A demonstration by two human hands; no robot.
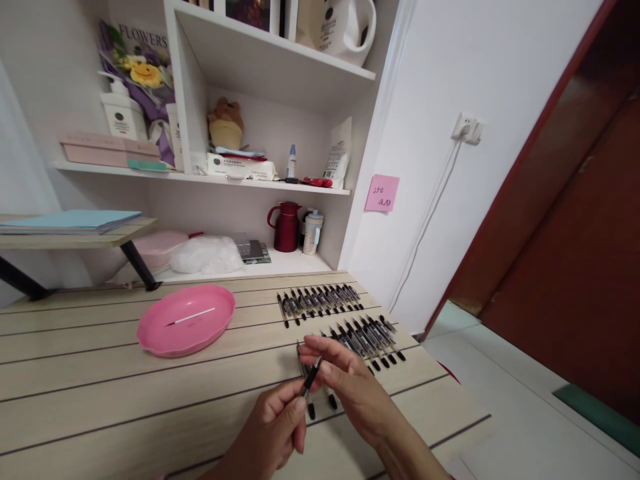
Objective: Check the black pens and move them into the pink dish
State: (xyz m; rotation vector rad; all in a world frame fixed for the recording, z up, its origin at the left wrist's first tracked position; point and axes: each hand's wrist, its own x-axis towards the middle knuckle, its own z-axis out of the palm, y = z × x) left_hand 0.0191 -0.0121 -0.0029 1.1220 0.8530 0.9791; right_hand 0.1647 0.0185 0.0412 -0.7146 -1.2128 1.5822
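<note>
Pen with black grip, clamped between thumb and fingers of left hand, above near part of table. At its upper end, right hand curved, thumb close by; whether closed on the tip, hard to tell. Beneath the hands, two loose pens. Farther back, nearer row of pens, pink tray with slim white stick, farther row of pens. Beyond, on white shelf, red jug.

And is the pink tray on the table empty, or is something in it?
Not empty: a thin white stick with a dark tip lies inside the pink tray.
</note>
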